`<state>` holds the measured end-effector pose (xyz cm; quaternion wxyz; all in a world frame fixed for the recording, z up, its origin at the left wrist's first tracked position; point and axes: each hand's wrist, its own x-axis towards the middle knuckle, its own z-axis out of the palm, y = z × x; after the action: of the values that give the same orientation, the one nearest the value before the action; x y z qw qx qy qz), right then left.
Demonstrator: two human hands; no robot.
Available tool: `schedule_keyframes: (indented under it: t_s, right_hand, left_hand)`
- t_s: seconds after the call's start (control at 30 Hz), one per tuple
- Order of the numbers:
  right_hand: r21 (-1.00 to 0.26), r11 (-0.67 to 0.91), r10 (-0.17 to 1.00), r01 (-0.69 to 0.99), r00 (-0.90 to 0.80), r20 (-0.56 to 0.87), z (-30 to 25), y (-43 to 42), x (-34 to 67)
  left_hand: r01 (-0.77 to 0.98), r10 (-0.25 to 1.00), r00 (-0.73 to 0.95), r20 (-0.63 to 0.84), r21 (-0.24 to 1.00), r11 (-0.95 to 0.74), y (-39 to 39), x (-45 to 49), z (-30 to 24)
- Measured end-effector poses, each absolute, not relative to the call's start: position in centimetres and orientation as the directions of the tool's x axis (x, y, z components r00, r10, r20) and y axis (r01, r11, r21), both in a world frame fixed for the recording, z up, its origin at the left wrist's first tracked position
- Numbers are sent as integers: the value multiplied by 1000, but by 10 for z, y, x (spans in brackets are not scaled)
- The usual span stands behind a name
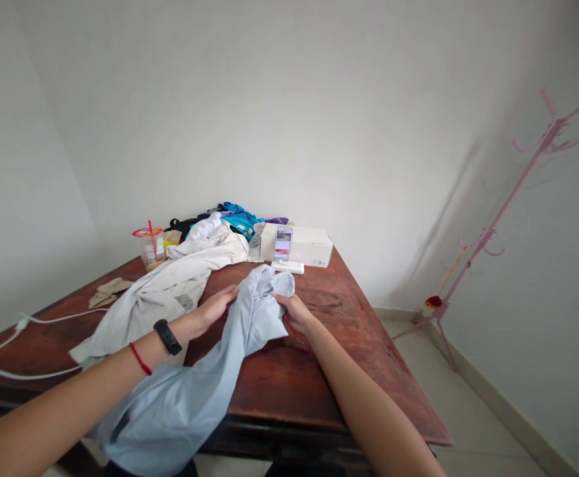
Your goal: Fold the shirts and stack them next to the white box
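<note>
Head view: a pale blue garment (205, 371) is being held across the near part of the wooden desk (349, 331). Its upper end is being gripped by the right hand (294, 311), fingers closed into the bunched cloth. The left hand (214, 308) is being laid open and flat along the garment's left edge, probably so the fabric is kept spread while it is being straightened. The garment's long axis is running from the far bunched end, near the middle of the desk, back toward the person, with the lower end hanging over the near edge.

Beside it, a grey-white garment (165, 291) is lying, and behind that a pile of clothes (230, 218), a white box (299, 244), a drink cup (151, 246) and a white cable (21, 324). A pink coat stand (508, 212) is standing by the wall.
</note>
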<state>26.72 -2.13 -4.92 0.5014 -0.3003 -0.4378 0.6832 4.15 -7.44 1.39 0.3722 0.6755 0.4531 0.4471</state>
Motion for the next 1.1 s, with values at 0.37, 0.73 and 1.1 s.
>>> schedule_keyframes:
  t_s: [0.37, 0.73, 1.1]
  right_hand:
    - [-942, 23, 999, -334, -24, 33, -55, -8, 273]
    - [-967, 245, 904, -68, -345, 253, -47, -28, 261]
    - [-809, 181, 973, -559, -18, 230, -28, -10, 284]
  left_hand:
    - [95, 991, 135, 1, 995, -14, -59, 3, -51]
    - [428, 906, 281, 317, 803, -414, -90, 53, 29]
    - [347, 958, 7, 286, 898, -271, -83, 10, 0]
